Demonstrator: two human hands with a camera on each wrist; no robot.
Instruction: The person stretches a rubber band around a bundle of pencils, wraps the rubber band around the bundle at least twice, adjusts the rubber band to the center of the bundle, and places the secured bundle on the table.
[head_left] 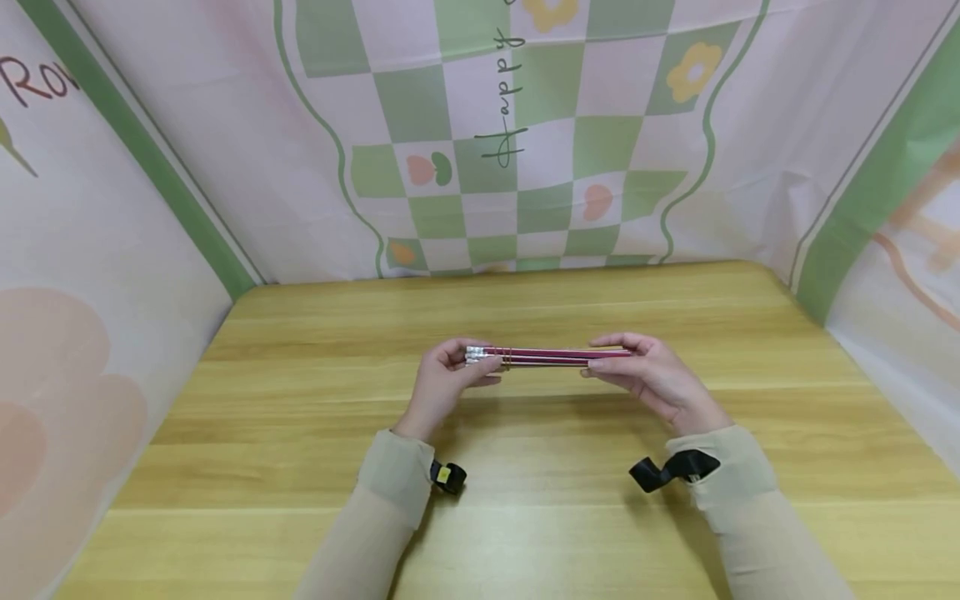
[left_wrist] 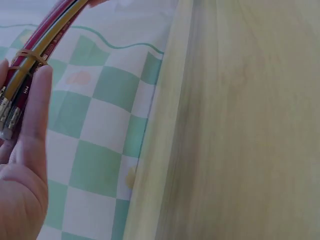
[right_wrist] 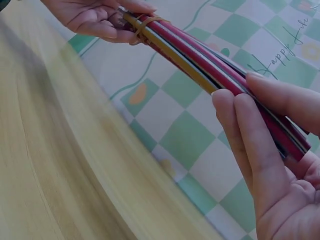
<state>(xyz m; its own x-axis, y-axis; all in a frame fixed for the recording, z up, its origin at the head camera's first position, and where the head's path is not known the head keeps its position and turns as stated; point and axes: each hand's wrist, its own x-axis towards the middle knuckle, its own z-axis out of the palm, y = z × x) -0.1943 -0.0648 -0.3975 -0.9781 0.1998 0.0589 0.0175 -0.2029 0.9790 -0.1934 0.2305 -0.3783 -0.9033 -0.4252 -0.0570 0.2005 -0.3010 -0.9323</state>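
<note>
Sleeves [head_left: 360, 533] lie nearest; left hand [head_left: 441, 387] and right hand [head_left: 669, 387] grip pencils [head_left: 549, 357] (banded together).

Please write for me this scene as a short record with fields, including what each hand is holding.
Object: bundle of pencils, raised above the table
Colours visible: red, yellow, dark stripes
Binding: rubber band around the pencils, nearer the eraser end
Left hand: holds the eraser end
Right hand: holds the opposite end
Surface: light wood
Backdrop: green-and-white checked cloth
Pencil count: cannot tell
</note>
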